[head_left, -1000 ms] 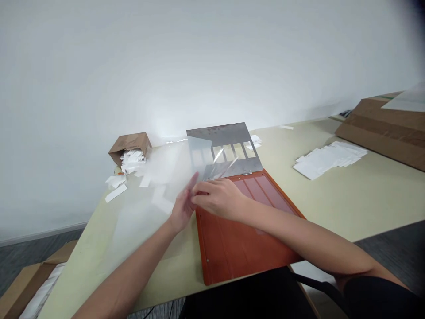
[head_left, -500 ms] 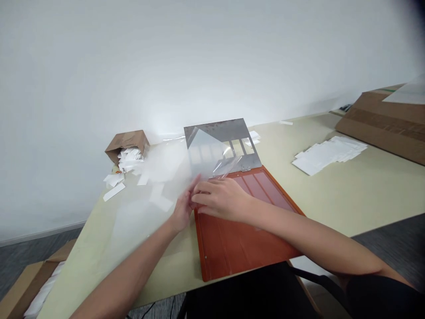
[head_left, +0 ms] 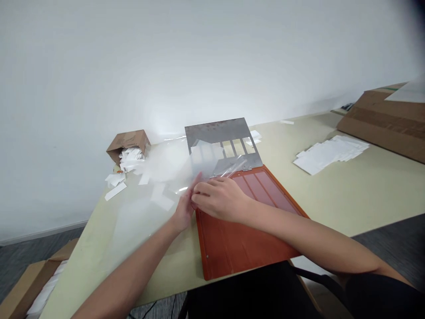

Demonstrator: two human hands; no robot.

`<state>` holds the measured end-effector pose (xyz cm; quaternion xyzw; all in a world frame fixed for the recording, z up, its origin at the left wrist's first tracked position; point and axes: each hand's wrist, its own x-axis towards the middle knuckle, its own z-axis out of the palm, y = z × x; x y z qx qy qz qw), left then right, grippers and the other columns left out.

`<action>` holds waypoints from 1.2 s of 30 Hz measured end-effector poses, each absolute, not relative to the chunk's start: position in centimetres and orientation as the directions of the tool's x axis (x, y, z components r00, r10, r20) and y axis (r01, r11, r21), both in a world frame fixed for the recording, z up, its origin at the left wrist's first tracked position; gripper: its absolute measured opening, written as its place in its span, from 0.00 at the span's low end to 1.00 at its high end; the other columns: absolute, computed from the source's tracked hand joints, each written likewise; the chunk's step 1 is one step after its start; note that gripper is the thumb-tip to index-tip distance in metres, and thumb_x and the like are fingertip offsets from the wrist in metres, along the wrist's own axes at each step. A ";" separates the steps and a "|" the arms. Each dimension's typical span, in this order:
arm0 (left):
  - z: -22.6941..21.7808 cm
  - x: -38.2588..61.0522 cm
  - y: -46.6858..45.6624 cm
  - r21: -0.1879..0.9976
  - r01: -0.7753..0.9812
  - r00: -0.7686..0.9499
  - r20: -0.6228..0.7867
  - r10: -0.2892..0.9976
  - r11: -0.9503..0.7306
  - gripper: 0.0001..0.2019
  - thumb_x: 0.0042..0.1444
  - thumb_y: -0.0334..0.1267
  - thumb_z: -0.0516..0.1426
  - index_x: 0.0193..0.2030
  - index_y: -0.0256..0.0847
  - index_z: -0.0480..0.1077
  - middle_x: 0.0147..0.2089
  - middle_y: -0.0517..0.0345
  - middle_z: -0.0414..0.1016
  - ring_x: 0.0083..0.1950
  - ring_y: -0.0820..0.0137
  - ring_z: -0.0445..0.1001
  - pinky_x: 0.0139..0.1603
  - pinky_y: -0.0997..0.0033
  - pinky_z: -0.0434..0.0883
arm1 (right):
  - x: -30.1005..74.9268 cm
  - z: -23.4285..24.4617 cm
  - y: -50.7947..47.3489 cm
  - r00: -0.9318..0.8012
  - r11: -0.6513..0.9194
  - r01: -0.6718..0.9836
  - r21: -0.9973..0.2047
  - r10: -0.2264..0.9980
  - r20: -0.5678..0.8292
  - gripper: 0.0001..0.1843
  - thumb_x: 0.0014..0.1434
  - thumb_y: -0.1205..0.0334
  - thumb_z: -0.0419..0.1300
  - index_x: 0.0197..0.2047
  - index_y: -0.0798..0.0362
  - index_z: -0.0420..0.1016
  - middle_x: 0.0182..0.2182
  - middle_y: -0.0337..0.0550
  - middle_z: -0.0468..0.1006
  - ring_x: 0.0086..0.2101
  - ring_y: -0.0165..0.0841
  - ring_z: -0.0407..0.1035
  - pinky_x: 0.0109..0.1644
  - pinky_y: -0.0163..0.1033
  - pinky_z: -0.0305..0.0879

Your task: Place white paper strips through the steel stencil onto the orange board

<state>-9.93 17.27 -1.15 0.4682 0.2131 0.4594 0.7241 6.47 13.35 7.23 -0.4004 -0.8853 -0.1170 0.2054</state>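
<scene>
Head view shows the left hand (head_left: 184, 210) and right hand (head_left: 222, 199) together, pinching clear film (head_left: 208, 153) at the far left part of the orange board (head_left: 242, 246), on the bench (head_left: 335, 195).

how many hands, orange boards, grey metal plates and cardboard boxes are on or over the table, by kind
Left hand and right hand: 2
Orange board: 1
Grey metal plate: 1
Small cardboard box and large cardboard box: 2
Total: 6
</scene>
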 end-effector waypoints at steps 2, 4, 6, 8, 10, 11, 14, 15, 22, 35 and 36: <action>-1.0 -9.9 17.3 0.876 -0.466 0.491 0.139 0.860 0.125 0.26 0.64 0.52 0.57 0.67 0.50 0.66 0.66 0.59 0.71 0.73 0.60 0.59 0.70 0.65 0.61 | 6.4 7.1 13.3 -0.567 0.631 0.776 0.007 0.692 0.447 0.10 0.66 0.62 0.56 0.35 0.46 0.77 0.39 0.37 0.81 0.32 0.30 0.72 0.35 0.40 0.60; -0.9 -9.9 17.3 0.878 -0.464 0.497 0.149 0.855 0.116 0.26 0.64 0.53 0.57 0.66 0.50 0.68 0.66 0.59 0.71 0.72 0.60 0.59 0.69 0.65 0.61 | 6.4 7.0 13.3 -0.546 0.619 0.784 -0.035 0.716 0.435 0.07 0.65 0.61 0.58 0.37 0.46 0.78 0.40 0.36 0.81 0.34 0.31 0.73 0.36 0.41 0.62; -0.7 -9.8 17.2 0.881 -0.458 0.505 0.148 0.851 0.118 0.26 0.64 0.53 0.57 0.66 0.50 0.68 0.66 0.58 0.71 0.72 0.59 0.60 0.67 0.64 0.64 | 6.4 6.9 13.4 -0.532 0.609 0.791 -0.059 0.733 0.424 0.06 0.64 0.62 0.59 0.38 0.45 0.78 0.39 0.35 0.81 0.33 0.32 0.73 0.36 0.41 0.63; -0.7 -9.8 17.2 0.883 -0.454 0.505 0.146 0.850 0.118 0.25 0.64 0.54 0.57 0.65 0.50 0.69 0.66 0.59 0.70 0.71 0.59 0.61 0.66 0.65 0.66 | 6.4 6.9 13.5 -0.534 0.606 0.793 -0.058 0.738 0.412 0.07 0.64 0.63 0.59 0.38 0.45 0.79 0.40 0.35 0.81 0.34 0.32 0.73 0.37 0.42 0.63; -0.7 -9.7 17.1 0.883 -0.455 0.497 0.149 0.855 0.111 0.24 0.63 0.54 0.58 0.64 0.51 0.70 0.66 0.61 0.70 0.72 0.60 0.60 0.65 0.69 0.65 | 6.3 6.9 13.6 -0.546 0.609 0.792 -0.031 0.732 0.407 0.07 0.65 0.61 0.58 0.37 0.45 0.78 0.40 0.35 0.80 0.35 0.32 0.73 0.37 0.42 0.62; -0.8 -9.7 17.1 0.884 -0.454 0.495 0.148 0.857 0.110 0.24 0.63 0.53 0.58 0.64 0.51 0.70 0.66 0.62 0.71 0.72 0.61 0.60 0.65 0.70 0.65 | 6.3 6.9 13.6 -0.555 0.611 0.792 -0.010 0.726 0.407 0.08 0.66 0.60 0.58 0.37 0.45 0.78 0.40 0.35 0.80 0.35 0.32 0.73 0.37 0.42 0.62; -0.9 -9.8 17.2 0.889 -0.438 0.509 0.125 0.852 0.132 0.25 0.65 0.52 0.56 0.66 0.51 0.67 0.66 0.59 0.71 0.70 0.60 0.63 0.63 0.68 0.68 | 6.3 7.1 13.6 -0.578 0.614 0.787 0.055 0.705 0.410 0.09 0.66 0.60 0.57 0.35 0.45 0.78 0.39 0.36 0.81 0.33 0.32 0.73 0.36 0.43 0.60; -1.0 -9.9 17.2 0.891 -0.432 0.517 0.116 0.848 0.141 0.26 0.65 0.53 0.56 0.67 0.51 0.66 0.65 0.58 0.72 0.70 0.59 0.64 0.62 0.67 0.69 | 6.3 7.2 13.5 -0.584 0.616 0.785 0.067 0.701 0.409 0.09 0.66 0.61 0.57 0.34 0.46 0.77 0.39 0.36 0.81 0.33 0.31 0.73 0.35 0.43 0.60; -1.2 -9.9 17.4 0.905 -0.408 0.528 0.130 0.839 0.117 0.28 0.65 0.56 0.54 0.69 0.50 0.64 0.69 0.58 0.67 0.73 0.59 0.59 0.68 0.63 0.64 | 6.0 7.9 13.2 -0.546 0.579 0.815 0.000 0.770 0.330 0.11 0.67 0.62 0.55 0.37 0.45 0.78 0.42 0.35 0.81 0.37 0.33 0.74 0.37 0.43 0.60; -1.6 -9.9 17.4 0.911 -0.406 0.514 0.160 0.843 0.074 0.25 0.67 0.54 0.53 0.68 0.51 0.65 0.72 0.61 0.62 0.76 0.60 0.50 0.72 0.64 0.59 | 6.0 8.3 13.2 -0.508 0.559 0.806 -0.193 0.822 0.258 0.09 0.65 0.63 0.59 0.37 0.44 0.81 0.42 0.37 0.81 0.38 0.33 0.73 0.39 0.40 0.64; -1.6 -9.9 17.4 0.911 -0.406 0.515 0.155 0.843 0.080 0.25 0.67 0.53 0.54 0.68 0.51 0.65 0.72 0.61 0.62 0.76 0.60 0.50 0.72 0.64 0.59 | 6.0 8.4 13.2 -0.515 0.565 0.805 -0.184 0.818 0.257 0.09 0.65 0.63 0.59 0.37 0.43 0.81 0.42 0.37 0.81 0.38 0.34 0.73 0.39 0.40 0.63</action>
